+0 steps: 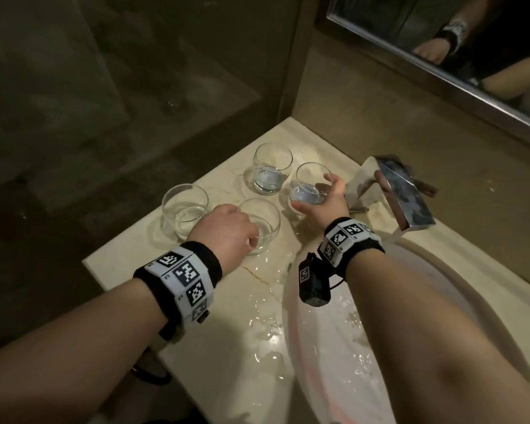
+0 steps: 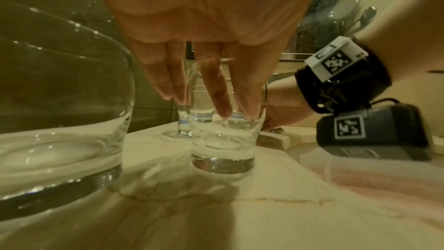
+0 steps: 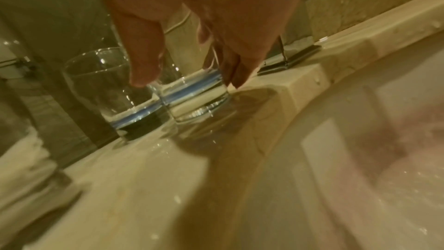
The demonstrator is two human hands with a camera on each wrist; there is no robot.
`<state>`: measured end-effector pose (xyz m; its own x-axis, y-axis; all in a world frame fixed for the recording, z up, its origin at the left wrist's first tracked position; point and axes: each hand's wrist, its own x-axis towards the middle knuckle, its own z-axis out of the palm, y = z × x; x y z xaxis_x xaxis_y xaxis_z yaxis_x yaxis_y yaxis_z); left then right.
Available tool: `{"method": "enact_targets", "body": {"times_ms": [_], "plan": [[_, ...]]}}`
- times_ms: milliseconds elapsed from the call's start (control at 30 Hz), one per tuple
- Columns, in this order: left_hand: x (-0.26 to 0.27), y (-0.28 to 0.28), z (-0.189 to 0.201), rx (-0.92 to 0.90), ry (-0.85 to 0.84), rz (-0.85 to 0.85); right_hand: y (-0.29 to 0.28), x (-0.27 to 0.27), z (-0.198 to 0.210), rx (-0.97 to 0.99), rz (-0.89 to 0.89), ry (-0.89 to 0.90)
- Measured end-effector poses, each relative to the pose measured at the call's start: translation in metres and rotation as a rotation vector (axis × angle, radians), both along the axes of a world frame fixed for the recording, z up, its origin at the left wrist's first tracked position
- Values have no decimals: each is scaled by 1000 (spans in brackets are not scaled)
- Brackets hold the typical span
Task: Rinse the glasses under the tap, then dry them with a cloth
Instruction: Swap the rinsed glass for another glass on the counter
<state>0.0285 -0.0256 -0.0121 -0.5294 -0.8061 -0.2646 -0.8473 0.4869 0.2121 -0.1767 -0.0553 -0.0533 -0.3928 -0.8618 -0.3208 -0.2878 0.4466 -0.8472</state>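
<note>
Four clear tumblers stand on a wet marble counter [image 1: 214,316]. My left hand [image 1: 239,231] reaches down over the nearest glass [image 1: 265,223]. In the left wrist view two fingers [image 2: 220,98] sit inside this glass [image 2: 223,145] and the others lie outside its rim, pinching it. My right hand [image 1: 325,194] grips a second glass [image 1: 306,185] beside the tap, with the thumb [image 3: 144,64] on one side and the fingers on the other of the glass [image 3: 194,98]. Both glasses rest on the counter. One free glass [image 1: 184,212] stands at the left, another [image 1: 270,169] at the back. No cloth is in view.
A flat chrome tap [image 1: 404,194] juts out over the round basin [image 1: 435,270] at the right. Water is pooled on the counter [image 1: 266,316] near the basin rim. A mirror [image 1: 471,50] hangs above, and a dark glass partition [image 1: 104,117] borders the counter's left edge.
</note>
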Motion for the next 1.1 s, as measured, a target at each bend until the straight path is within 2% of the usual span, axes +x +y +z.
{"method": "enact_targets", "body": {"times_ms": [200, 367, 533, 700, 800, 967, 1100], "plan": [[-6, 6, 6, 3, -28, 38, 29, -8, -4, -59, 53, 16], [-18, 31, 6, -89, 40, 156, 75, -18, 5, -174, 43, -16], [-37, 62, 10, -177, 112, 297, 131, -29, 20, -194, 86, -29], [-59, 93, 13, -128, 265, 361, 185, -36, 33, -240, 10, -51], [-73, 115, 13, -108, 324, 365, 222, -49, 41, -241, -21, 27], [-99, 146, 13, -76, 389, 355, 276, -75, 55, -203, -34, 133], [-115, 166, 15, -32, 422, 343, 300, -85, 54, -201, -68, 97]]}}
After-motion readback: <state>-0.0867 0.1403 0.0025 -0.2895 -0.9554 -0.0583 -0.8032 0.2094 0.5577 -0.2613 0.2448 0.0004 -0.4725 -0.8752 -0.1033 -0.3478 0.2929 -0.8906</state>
